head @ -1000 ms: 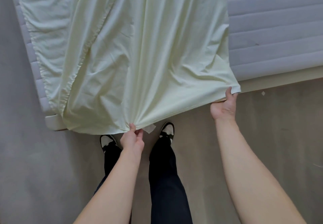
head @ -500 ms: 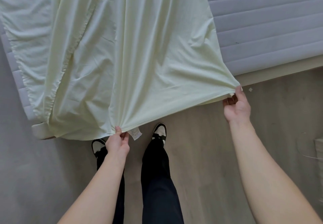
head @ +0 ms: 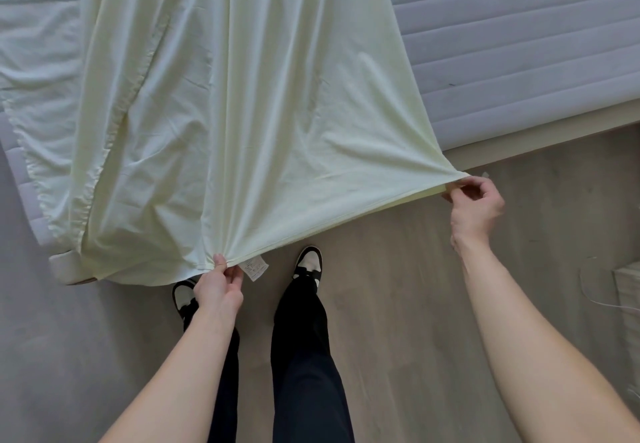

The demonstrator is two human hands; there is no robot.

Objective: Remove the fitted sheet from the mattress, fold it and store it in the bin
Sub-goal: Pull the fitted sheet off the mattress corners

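Note:
The pale yellow-green fitted sheet (head: 242,113) lies loose over the left part of the grey quilted mattress (head: 519,62) and hangs past its near edge. My left hand (head: 218,287) pinches the sheet's hem at a bunched point, right beside a small white care label (head: 256,268). My right hand (head: 476,207) grips the sheet's right corner, pulled out over the floor. The hem is stretched between the two hands. No bin is recognisable in view.
The mattress sits on a light wooden bed frame (head: 554,127) running to the right. Wood-look floor (head: 398,287) lies under my legs and black-and-white shoes (head: 308,264). A pale object with a thin cable (head: 627,304) stands at the right edge.
My right hand has moved right and turned to pinch the corner from the side, drawing the hem tighter. My left hand kept its pinch by the label. The view shifted slightly.

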